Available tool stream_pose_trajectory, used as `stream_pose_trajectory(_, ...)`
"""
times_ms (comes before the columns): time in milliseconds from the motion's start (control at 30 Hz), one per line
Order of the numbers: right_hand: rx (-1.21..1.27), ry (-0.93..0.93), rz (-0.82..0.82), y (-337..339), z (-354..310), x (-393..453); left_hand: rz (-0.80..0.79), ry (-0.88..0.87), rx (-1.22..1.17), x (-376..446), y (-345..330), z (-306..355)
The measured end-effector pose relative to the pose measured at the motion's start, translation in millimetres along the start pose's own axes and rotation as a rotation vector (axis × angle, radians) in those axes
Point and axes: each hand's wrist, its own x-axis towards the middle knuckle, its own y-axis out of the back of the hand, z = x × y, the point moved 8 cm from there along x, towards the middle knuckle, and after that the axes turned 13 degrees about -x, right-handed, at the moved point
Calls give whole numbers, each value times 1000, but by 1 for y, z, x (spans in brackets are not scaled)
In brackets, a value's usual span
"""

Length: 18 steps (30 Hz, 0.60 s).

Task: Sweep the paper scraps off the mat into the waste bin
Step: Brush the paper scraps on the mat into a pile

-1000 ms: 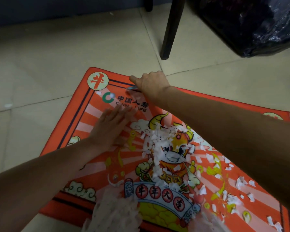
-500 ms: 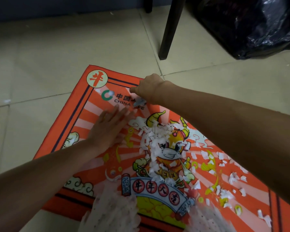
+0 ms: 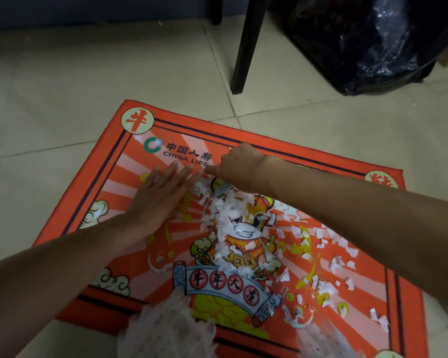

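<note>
The paper scraps [image 3: 233, 223] are small, white and torn, heaped in the middle of the orange mat [image 3: 109, 177] over its cartoon ox, with looser bits scattered toward 4 o'clock. The black bag [image 3: 373, 42] (perhaps the waste bin's liner) is cut off at 1 o'clock. The right hand [image 3: 239, 169] shows only its back, fingers curled under; whether it pinches anything I cannot tell. The left hand [image 3: 163, 195] lies flat, fingers straight and together, touching the mat. The heap begins just at 6 o'clock of the right hand and at 3 o'clock of the left.
</note>
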Motion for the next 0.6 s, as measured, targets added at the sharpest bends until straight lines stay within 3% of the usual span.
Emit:
stream_pose_trajectory(167,28,-5,0,0,1,-15,-5,-13,4,2,-1,5)
stream_pose_trajectory(600,152,-256,-30,-37,49,-62,46,-212,97,36,24,35)
